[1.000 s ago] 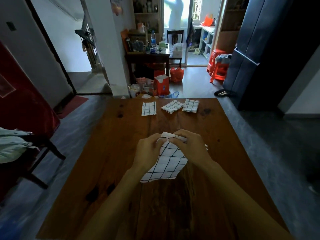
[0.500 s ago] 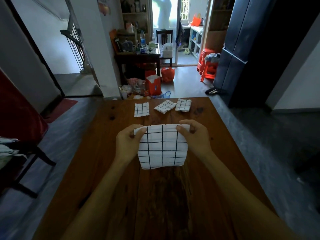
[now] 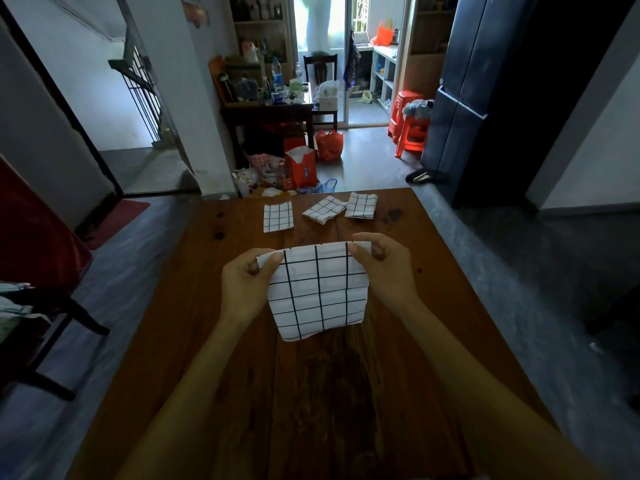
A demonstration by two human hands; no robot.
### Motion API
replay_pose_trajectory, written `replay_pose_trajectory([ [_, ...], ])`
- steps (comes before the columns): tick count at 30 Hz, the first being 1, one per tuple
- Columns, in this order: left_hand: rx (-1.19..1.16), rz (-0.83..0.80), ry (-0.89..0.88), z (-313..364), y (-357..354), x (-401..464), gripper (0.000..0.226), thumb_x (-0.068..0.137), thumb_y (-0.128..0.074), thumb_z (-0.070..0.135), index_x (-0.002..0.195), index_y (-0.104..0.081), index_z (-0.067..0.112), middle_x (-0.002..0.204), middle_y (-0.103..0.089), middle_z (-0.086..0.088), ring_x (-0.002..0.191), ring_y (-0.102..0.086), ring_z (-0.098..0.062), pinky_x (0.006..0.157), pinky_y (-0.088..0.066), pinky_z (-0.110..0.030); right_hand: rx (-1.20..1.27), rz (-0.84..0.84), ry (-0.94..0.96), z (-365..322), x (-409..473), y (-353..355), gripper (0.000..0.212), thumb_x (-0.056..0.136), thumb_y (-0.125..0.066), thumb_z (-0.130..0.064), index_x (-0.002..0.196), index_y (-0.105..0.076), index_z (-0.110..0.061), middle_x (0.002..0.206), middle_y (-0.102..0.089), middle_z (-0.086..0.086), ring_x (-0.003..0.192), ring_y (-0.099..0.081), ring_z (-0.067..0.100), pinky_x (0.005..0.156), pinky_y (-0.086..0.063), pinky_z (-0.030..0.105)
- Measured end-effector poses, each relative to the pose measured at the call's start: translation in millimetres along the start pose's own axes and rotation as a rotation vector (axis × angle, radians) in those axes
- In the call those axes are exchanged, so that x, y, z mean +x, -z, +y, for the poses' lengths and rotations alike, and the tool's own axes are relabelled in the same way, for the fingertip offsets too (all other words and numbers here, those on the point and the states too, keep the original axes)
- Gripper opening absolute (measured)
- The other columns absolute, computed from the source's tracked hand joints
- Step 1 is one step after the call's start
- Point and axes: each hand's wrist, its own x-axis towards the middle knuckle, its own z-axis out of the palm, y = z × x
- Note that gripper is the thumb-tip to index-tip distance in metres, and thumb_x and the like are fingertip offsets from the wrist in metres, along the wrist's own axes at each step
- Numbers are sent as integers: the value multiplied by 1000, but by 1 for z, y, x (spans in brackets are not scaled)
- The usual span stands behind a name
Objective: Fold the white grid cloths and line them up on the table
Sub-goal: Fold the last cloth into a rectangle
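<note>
Both hands hold one white grid cloth (image 3: 318, 289) up over the middle of the brown wooden table (image 3: 433, 306). The left hand (image 3: 244, 289) pinches the cloth's upper left corner between thumb and curled fingers, and the right hand (image 3: 384, 268) pinches the upper right corner the same way. The top edge runs left to right between the two hands, slightly higher on the right side, and the rest of the cloth hangs down toward the near side with its grid facing the camera. It looks roughly square, a little taller than wide, so its longer axis runs from the held top edge to the free bottom edge. The bottom edge curves and sits lower at its left corner; whether it touches the table I cannot tell.

Three folded grid cloths lie near the far edge of the table. The left folded cloth (image 3: 277, 216) lies flat and squared to the table, well apart from the other two. The middle folded cloth (image 3: 325, 209) is turned at an angle, its long axis running from near left to far right. The right folded cloth (image 3: 361, 205) lies just beside it, touching or nearly touching at the middle one's far right corner.
</note>
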Motion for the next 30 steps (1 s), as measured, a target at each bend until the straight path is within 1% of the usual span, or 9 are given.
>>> replay_pose_trajectory([
  [5,26,-11,-22,4,-4,-1,9,88,-65,18,89,-69,26,88,-71,8,82,-67,-5,73,-55,-23,-82,10,23,3,-1,4,19,87,-70,-20,106,-68,-22,87,-66,-18,84,-63,-3,79,-55,29],
  [7,66,-39,-61,7,-10,-2,10,88,-65,17,89,-69,27,88,-71,10,83,-66,-3,73,-54,-21,-315,25,198,5,-1,5,33,87,-70,-25,119,-62,-23,109,-66,-12,102,-59,2,93,-49,31],
  [9,82,-71,-100,14,-19,-3,12,88,-65,15,88,-69,26,87,-70,11,82,-65,-2,72,-52,-17,-588,-47,467,4,0,-3,40,86,-68,-29,125,-59,-24,124,-62,-3,119,-51,14,108,-34,43],
  [12,65,-103,-194,24,-34,-5,10,88,-64,10,91,-70,18,87,-71,9,83,-66,-3,73,-49,-13,-628,-180,588,-7,3,-25,26,88,-64,-24,113,-67,-22,110,-69,0,113,-55,18,109,-18,40],
  [15,49,-91,-183,23,-33,-3,12,90,-63,11,97,-70,17,91,-71,9,87,-66,-3,74,-49,-13,-522,-133,577,-17,9,-29,13,90,-61,-22,95,-72,-20,91,-72,-4,94,-62,16,105,-24,38],
  [19,70,-94,-73,6,-25,-7,9,90,-63,20,94,-71,19,89,-72,7,85,-68,-6,70,-55,-22,-483,-146,500,-22,18,-16,18,90,-59,-29,92,-74,-18,88,-73,-5,81,-62,11,93,-41,43],
  [22,73,-79,-86,5,-31,-12,11,89,-64,18,96,-73,18,91,-73,6,85,-67,-2,70,-53,-17,-451,-196,460,-21,15,-11,13,90,-64,-24,98,-73,-18,93,-72,-4,84,-61,12,81,-48,34],
  [26,110,-96,-194,13,-39,-12,16,89,-64,14,101,-74,12,95,-73,5,89,-67,1,75,-50,-11,-367,-258,528,-24,11,-17,12,90,-65,-19,99,-73,-17,95,-73,-5,84,-57,0,75,-41,7],
  [30,124,-83,-178,8,-36,-13,14,89,-64,12,99,-74,14,91,-70,12,87,-64,7,73,-47,-7,-313,-207,537,-26,13,-15,12,90,-64,-18,94,-75,-17,89,-72,-9,81,-61,-1,73,-45,10],
])
